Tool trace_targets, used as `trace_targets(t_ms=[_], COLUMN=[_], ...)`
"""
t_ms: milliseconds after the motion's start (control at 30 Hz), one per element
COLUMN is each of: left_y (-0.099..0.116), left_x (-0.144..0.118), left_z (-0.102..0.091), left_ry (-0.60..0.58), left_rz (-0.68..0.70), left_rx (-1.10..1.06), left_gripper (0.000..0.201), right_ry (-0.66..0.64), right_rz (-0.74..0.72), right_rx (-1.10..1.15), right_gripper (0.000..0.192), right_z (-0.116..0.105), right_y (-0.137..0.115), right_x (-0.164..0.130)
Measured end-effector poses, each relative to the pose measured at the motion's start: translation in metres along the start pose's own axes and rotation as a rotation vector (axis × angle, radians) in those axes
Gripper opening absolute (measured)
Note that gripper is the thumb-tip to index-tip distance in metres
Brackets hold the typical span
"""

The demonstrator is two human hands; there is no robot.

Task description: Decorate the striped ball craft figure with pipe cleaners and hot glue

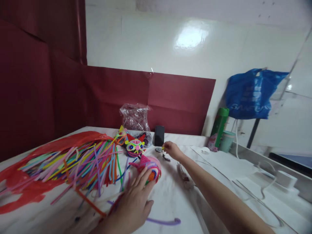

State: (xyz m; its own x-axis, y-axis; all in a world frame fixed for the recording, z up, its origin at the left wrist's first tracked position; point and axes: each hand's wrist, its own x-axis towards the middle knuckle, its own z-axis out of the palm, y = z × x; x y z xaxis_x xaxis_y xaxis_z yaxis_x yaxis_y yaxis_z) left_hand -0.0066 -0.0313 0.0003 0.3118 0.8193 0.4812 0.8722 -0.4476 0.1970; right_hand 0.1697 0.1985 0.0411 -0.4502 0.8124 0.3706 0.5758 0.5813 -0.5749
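Observation:
My left hand (pixel 137 198) lies nearly flat, fingers stretched out, with its fingertips at the near side of a pink ball-shaped pipe-cleaner craft (pixel 149 161) that has a pointed cone and coloured spirals. Farther off, my right hand (pixel 172 150) is closed in a pinch, and a small yellow piece (pixel 163 148) shows at its fingertips. Just below that hand is a small dark tassel-like thing (pixel 166 159), blurred. A round dark disc (pixel 158 149) lies beside the fingertips. Behind the pink craft sits a finished-looking cat-faced craft (pixel 136 146) with red ears.
Many coloured pipe cleaners (pixel 80 162) spill from a red plastic bag (pixel 73 141) at left. A glue gun (pixel 184 177) lies right of centre. A phone (pixel 159 136) leans at the back. A green spray can (pixel 218 126), a cup (pixel 227 141) and cables (pixel 253 198) occupy the right.

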Motion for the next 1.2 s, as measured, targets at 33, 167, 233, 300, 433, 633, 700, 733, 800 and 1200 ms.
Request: trace_targets(t_ms=[33, 167, 233, 300, 433, 633, 700, 733, 800, 1200], left_y=[0.0, 0.003, 0.005, 0.006, 0.005, 0.001, -0.001, -0.003, -0.01, -0.012], left_x=[0.001, 0.003, 0.004, 0.005, 0.004, 0.003, 0.006, 0.008, 0.012, 0.014], left_z=[0.001, 0.001, 0.001, 0.001, -0.001, -0.001, 0.001, 0.002, 0.007, 0.016], left_ry=[0.005, 0.012, 0.006, 0.004, 0.011, 0.052, 0.168, 0.241, 0.367, 0.224], left_rz=[-0.012, -0.025, -0.018, -0.012, 0.017, 0.077, 0.02, -0.04, -0.217, -0.239], left_rx=[-0.012, -0.056, -0.069, -0.074, -0.094, -0.114, -0.114, -0.12, -0.153, -0.694], left_gripper=[0.059, 0.06, 0.058, 0.055, 0.059, 0.056, 0.043, 0.033, 0.015, 0.051], right_ry=[0.003, -0.035, -0.015, 0.029, 0.1, 0.06, 0.04, 0.04, 0.05, 0.201], right_rz=[-0.032, -0.151, -0.274, -0.356, -0.333, -0.309, -0.252, -0.216, -0.156, 0.083], right_rx=[0.042, 0.168, 0.273, 0.33, 0.269, 0.206, 0.272, 0.315, 0.385, 0.688], right_gripper=[0.016, 0.016, 0.012, 0.012, 0.023, 0.023, 0.02, 0.019, 0.017, 0.019], right_z=[-0.005, -0.01, -0.005, 0.002, 0.011, 0.011, 0.011, 0.012, 0.015, 0.023], right_y=[-0.006, -0.039, -0.055, -0.065, -0.066, -0.061, -0.06, -0.058, -0.056, -0.025], right_x=[-0.007, -0.041, -0.056, -0.064, -0.066, -0.066, -0.065, -0.064, -0.06, -0.079])
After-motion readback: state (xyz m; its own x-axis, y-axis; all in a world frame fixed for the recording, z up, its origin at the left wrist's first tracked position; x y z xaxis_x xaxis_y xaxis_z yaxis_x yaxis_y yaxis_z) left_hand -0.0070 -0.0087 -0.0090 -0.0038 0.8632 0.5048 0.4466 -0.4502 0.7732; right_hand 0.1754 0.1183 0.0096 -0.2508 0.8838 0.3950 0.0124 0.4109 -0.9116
